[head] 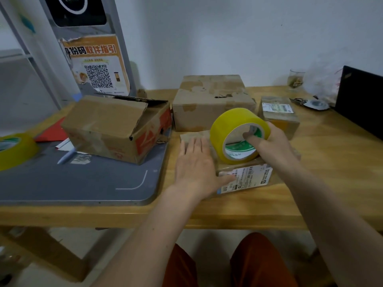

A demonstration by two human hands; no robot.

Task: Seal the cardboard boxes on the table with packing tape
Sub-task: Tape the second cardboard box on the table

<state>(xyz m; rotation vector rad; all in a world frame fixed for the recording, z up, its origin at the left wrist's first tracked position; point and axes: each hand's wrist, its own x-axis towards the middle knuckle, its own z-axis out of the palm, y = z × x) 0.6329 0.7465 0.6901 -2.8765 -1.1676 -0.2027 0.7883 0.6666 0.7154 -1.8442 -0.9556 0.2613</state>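
A flat cardboard box (pixel 248 172) with a white shipping label lies near the table's front edge. My left hand (pixel 195 164) rests flat on its left part, fingers spread. My right hand (pixel 271 141) grips a yellow roll of packing tape (pixel 232 129) standing on edge on top of this box, thumb inside the core. An open box with orange print (pixel 116 129) sits at left with one flap up. A larger closed box (pixel 211 100) stands behind. A small labelled box (pixel 279 114) is at right.
A second yellow tape roll (pixel 14 150) sits at the far left on a grey mat (pixel 83 179). A pen (pixel 66 156) and red paper (pixel 51 131) lie near it. A glass (pixel 296 79) and a black laptop (pixel 360 100) are at the back right of the wooden table (pixel 331 162).
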